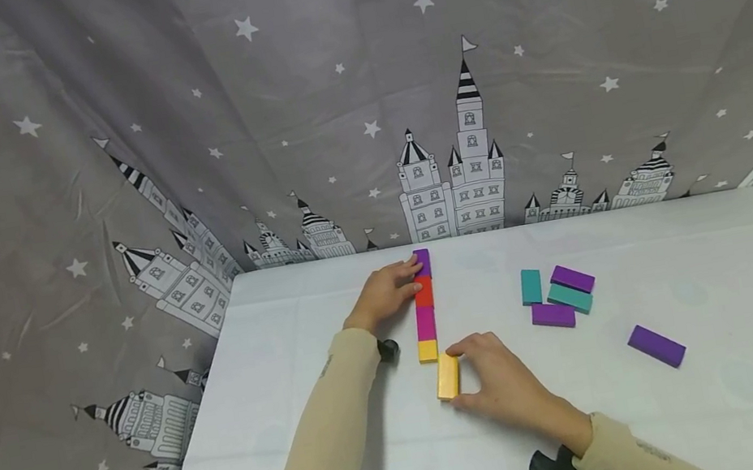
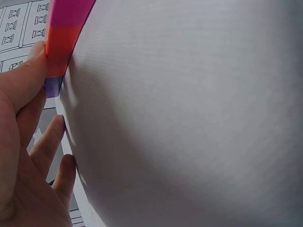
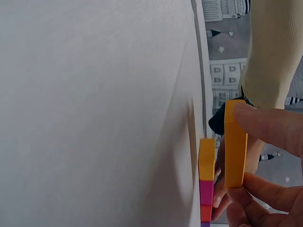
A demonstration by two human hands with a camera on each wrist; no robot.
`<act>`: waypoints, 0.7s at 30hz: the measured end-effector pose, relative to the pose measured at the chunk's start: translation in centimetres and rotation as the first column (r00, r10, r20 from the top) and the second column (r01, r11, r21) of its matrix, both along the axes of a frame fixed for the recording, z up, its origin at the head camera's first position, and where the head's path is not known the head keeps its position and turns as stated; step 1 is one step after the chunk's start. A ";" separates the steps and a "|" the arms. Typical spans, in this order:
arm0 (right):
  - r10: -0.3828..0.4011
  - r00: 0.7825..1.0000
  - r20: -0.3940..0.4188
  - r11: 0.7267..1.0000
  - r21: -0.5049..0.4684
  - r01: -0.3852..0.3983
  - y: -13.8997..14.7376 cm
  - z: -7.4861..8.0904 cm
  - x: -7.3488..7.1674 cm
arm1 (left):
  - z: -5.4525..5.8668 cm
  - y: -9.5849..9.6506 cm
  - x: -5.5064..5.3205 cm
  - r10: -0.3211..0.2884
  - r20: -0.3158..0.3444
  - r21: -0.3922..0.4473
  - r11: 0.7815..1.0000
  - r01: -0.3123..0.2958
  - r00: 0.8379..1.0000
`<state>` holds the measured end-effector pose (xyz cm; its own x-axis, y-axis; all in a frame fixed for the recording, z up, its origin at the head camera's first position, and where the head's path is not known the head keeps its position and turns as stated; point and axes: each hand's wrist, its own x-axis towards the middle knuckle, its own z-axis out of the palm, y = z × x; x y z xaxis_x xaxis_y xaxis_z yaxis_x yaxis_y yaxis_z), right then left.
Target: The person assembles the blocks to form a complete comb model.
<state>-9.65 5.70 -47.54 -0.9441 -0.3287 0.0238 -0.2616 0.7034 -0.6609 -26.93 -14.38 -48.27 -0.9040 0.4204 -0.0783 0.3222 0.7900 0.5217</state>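
A straight row of blocks runs toward the far table edge: yellow block (image 1: 428, 352), magenta block (image 1: 425, 323), red block (image 1: 424, 291) and purple block (image 1: 424, 262), end to end. My left hand (image 1: 384, 293) rests against the left side of the row's far end, its thumb at the red block and fingertips at the purple one. Between thumb and fingers, my right hand (image 1: 507, 383) pinches a second yellow block (image 1: 447, 376) by its two ends. In the right wrist view this yellow block (image 3: 235, 146) is off the table, beside the row's near end.
To the right lie a teal block (image 1: 531, 287), a purple block (image 1: 572, 279), another teal block (image 1: 570, 298) and another purple block (image 1: 554, 315) in a loose cluster. One more purple block (image 1: 656, 346) lies apart. A grey castle-print curtain (image 1: 342, 109) hangs behind the white table (image 1: 720, 254).
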 end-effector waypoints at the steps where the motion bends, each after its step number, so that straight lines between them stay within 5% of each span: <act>1: 0.008 1.000 0.000 1.000 -0.002 -0.008 -0.1 0.0 0.0 | 0.0 0.0 0.0 -0.002 -0.003 0.000 1.000 0.002 1.000; 11: 0.102 0.992 -0.078 0.994 -0.033 -0.105 -1.2 -0.5 -0.3 | 0.0 0.1 0.1 0.009 0.004 0.001 1.000 -0.009 1.000; 21: 0.133 0.991 -0.007 0.990 0.047 -0.133 -1.9 -0.6 -0.6 | 0.0 0.0 0.1 -0.008 -0.019 0.012 1.000 0.008 1.000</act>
<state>-10.24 3.80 -48.11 -0.8917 -0.4524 0.0144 -0.3611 0.6920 -0.6251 -26.79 -14.39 -48.26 -0.9018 0.4284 -0.0562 0.3383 0.7810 0.5250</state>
